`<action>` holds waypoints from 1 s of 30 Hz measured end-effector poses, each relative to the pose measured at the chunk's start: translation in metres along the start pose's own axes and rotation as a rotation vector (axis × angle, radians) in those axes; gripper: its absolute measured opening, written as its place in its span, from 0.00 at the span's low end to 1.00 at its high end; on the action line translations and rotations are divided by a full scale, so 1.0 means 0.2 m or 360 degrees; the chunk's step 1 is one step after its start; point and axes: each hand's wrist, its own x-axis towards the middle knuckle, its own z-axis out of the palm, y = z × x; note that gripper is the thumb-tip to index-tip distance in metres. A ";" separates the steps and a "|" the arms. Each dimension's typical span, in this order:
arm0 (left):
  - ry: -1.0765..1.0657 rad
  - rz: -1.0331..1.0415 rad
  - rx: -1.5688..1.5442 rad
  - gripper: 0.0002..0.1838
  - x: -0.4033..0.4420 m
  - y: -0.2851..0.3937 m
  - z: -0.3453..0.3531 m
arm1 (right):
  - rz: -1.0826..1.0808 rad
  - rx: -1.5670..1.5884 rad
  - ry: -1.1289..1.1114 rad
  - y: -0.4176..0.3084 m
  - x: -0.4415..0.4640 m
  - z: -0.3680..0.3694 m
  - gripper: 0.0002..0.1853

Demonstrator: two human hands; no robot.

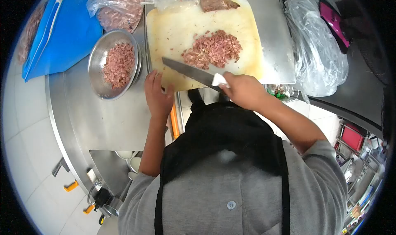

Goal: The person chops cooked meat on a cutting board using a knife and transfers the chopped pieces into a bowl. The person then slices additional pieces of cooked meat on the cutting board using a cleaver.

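In my right hand (243,90) is a kitchen knife (189,71) with a white handle, its blade pointing left across the near part of the cutting board (165,33). Just beyond the blade lies a heap of finely chopped reddish meat (216,49). My left hand (159,92) is at the board's near left corner, thumb and fingers apart, with nothing visible in it. A larger brown piece of meat (219,4) rests at the board's far edge.
Left of the board, a metal bowl (95,59) holds more chopped meat (119,66). Behind it are a clear bag of chopped meat (121,10) and a blue bag (68,29). Clear plastic bags (315,49) lie at the right. A sink (107,160) is at the lower left.
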 end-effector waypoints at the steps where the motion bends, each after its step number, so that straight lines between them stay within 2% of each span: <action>1: -0.0129 0.0072 0.0164 0.32 0.01 0.06 0.02 | 0.0113 0.0183 0.0089 0.05 -0.06 -0.02 0.15; 2: -0.0260 0.0139 0.0331 0.42 0.02 0.10 0.05 | 0.0223 0.0368 0.0175 0.12 -0.12 -0.04 0.18; 3: -0.0253 0.0138 0.0324 0.42 0.03 0.12 0.09 | 0.0245 0.0472 0.0385 0.26 -0.16 0.04 0.21; 5: -0.0322 0.0226 0.0538 0.56 0.07 0.15 0.22 | 0.0689 0.1098 0.0341 0.39 -0.26 0.00 0.17; 6: -0.0278 0.0247 0.0580 0.58 0.11 0.16 0.29 | 0.0687 0.1089 0.0353 0.48 -0.30 0.01 0.17; 8: -0.0261 0.0200 0.0443 0.58 0.19 0.26 0.39 | 0.0992 0.1654 0.0398 0.63 -0.35 0.09 0.16; 11: -0.0121 0.0177 0.0293 0.57 0.24 0.43 0.51 | 0.1034 0.1669 0.0284 0.65 -0.36 0.14 0.16; 14: -0.0001 0.0096 -0.0149 0.54 0.28 0.60 0.56 | 0.0856 0.1687 0.0044 0.64 -0.30 0.27 0.14; 17: 0.0125 0.0095 -0.0160 0.56 0.27 0.68 0.61 | 0.0681 0.1660 -0.0046 0.52 -0.18 0.27 0.11; 18: 0.0233 0.0013 -0.0191 0.51 0.28 0.70 0.63 | 0.0641 0.1693 -0.0140 0.48 -0.13 0.24 0.12; 19: 0.0238 0.0004 -0.0174 0.51 0.28 0.69 0.66 | 0.0628 0.1694 -0.0155 0.45 -0.09 0.24 0.12; 21: 0.0413 0.0059 -0.0117 0.38 0.27 0.65 0.70 | 0.0476 0.1522 -0.0217 0.38 -0.03 0.24 0.21; 22: 0.0431 0.0042 -0.0096 0.38 0.27 0.63 0.71 | 0.0457 0.1466 -0.0218 0.36 0.00 0.25 0.20; 24: 0.0503 -0.0111 -0.0375 0.28 0.26 0.60 0.71 | 0.0381 0.1409 -0.0208 0.35 0.01 0.26 0.21; 27: 0.0622 -0.0069 -0.0457 0.25 0.29 0.63 0.67 | 0.0328 0.1219 -0.0162 0.33 -0.01 0.23 0.21; 30: 0.0742 -0.0044 -0.0555 0.24 0.36 0.64 0.55 | 0.0176 0.1015 0.0088 0.24 -0.01 0.19 0.19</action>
